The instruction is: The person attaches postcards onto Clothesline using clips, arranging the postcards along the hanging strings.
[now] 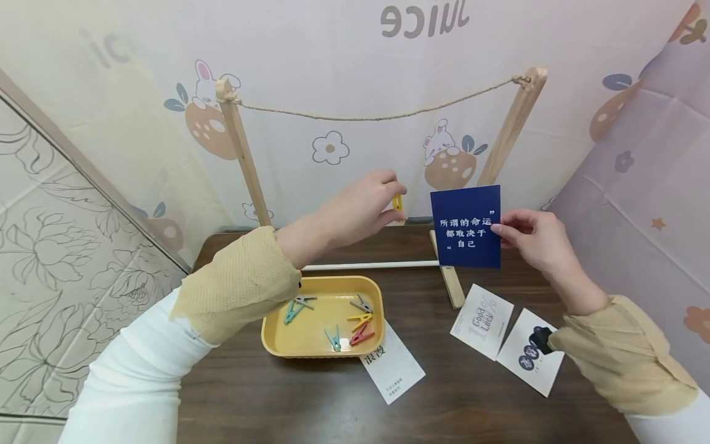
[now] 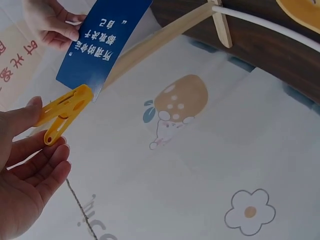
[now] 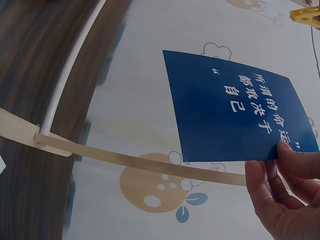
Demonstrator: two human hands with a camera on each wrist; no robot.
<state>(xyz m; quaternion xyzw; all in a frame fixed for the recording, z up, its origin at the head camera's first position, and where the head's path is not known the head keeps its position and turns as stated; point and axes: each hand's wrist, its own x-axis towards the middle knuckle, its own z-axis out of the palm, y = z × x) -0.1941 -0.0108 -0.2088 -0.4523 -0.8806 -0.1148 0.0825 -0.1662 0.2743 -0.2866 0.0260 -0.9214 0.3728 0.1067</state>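
My left hand point(image 1: 360, 206) pinches a yellow clothespin point(image 2: 67, 111) between thumb and fingers, in front of the wooden frame. To its right, my right hand point(image 1: 535, 237) holds a dark blue card point(image 1: 466, 237) with white Chinese writing by its right edge, thumb on the printed face. Card and clothespin are apart in the head view. Above both hands, a twine rope point(image 1: 383, 117) sags between two wooden posts; nothing hangs on it. In the right wrist view, the card point(image 3: 230, 115) is held upright in the air by the thumb and fingers.
A yellow tray point(image 1: 269, 342) on the dark wooden table point(image 1: 310, 401) holds several coloured clothespins. One white card point(image 1: 396, 370) lies partly under the tray. Two more cards, a "Good Luck" card point(image 1: 481, 320) and a printed card point(image 1: 529, 364), lie at right. A white rod point(image 1: 383, 265) crosses the frame's base.
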